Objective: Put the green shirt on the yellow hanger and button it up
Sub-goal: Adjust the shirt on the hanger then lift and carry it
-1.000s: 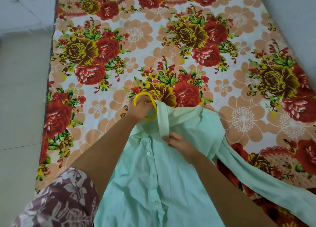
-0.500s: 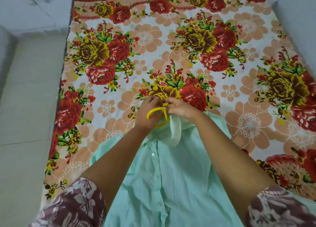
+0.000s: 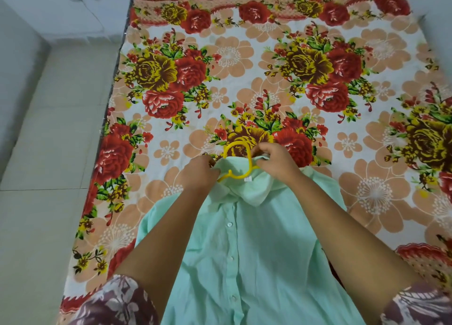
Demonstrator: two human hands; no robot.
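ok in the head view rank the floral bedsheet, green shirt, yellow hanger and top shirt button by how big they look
1. floral bedsheet
2. green shirt
3. yellow hanger, judged only by its hook and neck, since the rest is inside the shirt
4. top button

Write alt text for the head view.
The left hand and right hand grip the collar of a green shirt on either side of a yellow hanger, whose hook sticks out past the neckline. The shirt lies front up on a floral bedsheet, a row of buttons showing.
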